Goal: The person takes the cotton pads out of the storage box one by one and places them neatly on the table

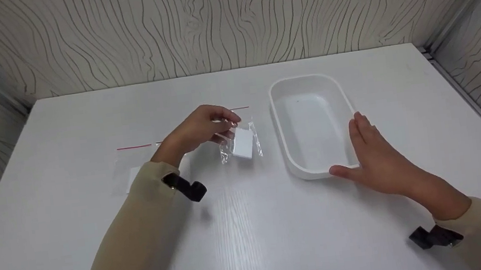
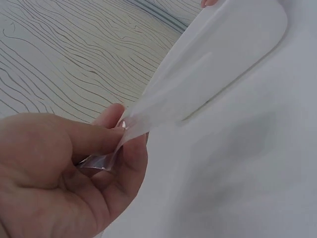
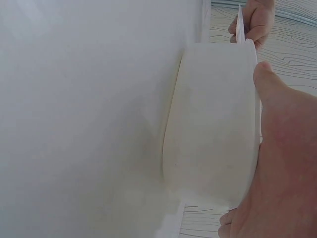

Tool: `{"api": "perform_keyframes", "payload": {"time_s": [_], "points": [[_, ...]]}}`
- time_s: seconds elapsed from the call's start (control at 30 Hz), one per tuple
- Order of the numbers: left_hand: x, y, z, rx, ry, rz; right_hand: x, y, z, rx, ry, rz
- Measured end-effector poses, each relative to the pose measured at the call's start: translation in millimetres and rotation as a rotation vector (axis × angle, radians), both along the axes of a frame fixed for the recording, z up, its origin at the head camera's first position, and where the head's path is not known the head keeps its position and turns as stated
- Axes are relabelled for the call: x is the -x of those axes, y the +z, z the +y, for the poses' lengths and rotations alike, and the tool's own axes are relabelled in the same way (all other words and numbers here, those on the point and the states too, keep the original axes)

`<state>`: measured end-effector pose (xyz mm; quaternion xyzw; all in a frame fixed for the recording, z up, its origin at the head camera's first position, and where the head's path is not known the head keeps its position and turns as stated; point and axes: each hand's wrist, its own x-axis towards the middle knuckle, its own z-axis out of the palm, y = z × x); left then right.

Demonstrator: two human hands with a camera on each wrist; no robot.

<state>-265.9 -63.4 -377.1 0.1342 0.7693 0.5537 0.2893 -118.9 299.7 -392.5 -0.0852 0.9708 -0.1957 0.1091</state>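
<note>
My left hand (image 1: 203, 128) pinches a clear zip bag (image 1: 255, 134) near its upper left side, thumb against fingers. Inside the bag is a flat white rectangular piece (image 1: 242, 144), and a red line runs along the bag's top. In the left wrist view, crumpled plastic (image 2: 101, 162) shows between thumb and fingers. To the right stands a white rounded tub (image 1: 281, 134). My right hand (image 1: 379, 159) rests against the tub's near right corner, fingers straight along its outer side and thumb at the near rim.
Another clear bag (image 1: 121, 165) with a red top line and a white piece inside lies on the white table (image 1: 252, 234), partly hidden behind the left forearm. A wood-patterned wall (image 1: 217, 23) stands along the table's back edge, with another panel at each side.
</note>
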Motion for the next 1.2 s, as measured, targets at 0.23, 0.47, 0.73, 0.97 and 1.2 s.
{"api": "perform_keyframes", "payload": {"time_s": [0.23,0.47,0.73,0.97,1.2], "points": [[1.6,-9.0,-13.8,0.044,-0.018,0.017,-0.5,-1.2,0.7,0.019,0.020,0.026],[-0.3,-13.7,-24.3,0.065,0.006,0.034,-0.9,-1.9,0.7,0.018,0.026,0.026],[-0.1,-19.6,-34.1,0.123,0.012,0.034,-1.6,-1.7,1.6,0.015,0.033,0.037],[-0.3,-22.8,-34.4,0.195,0.026,0.070,-2.0,-0.8,1.4,0.009,0.026,0.032],[-0.4,-27.3,-37.7,0.228,0.009,0.092,-1.4,0.0,1.1,0.004,0.019,0.028]]}}
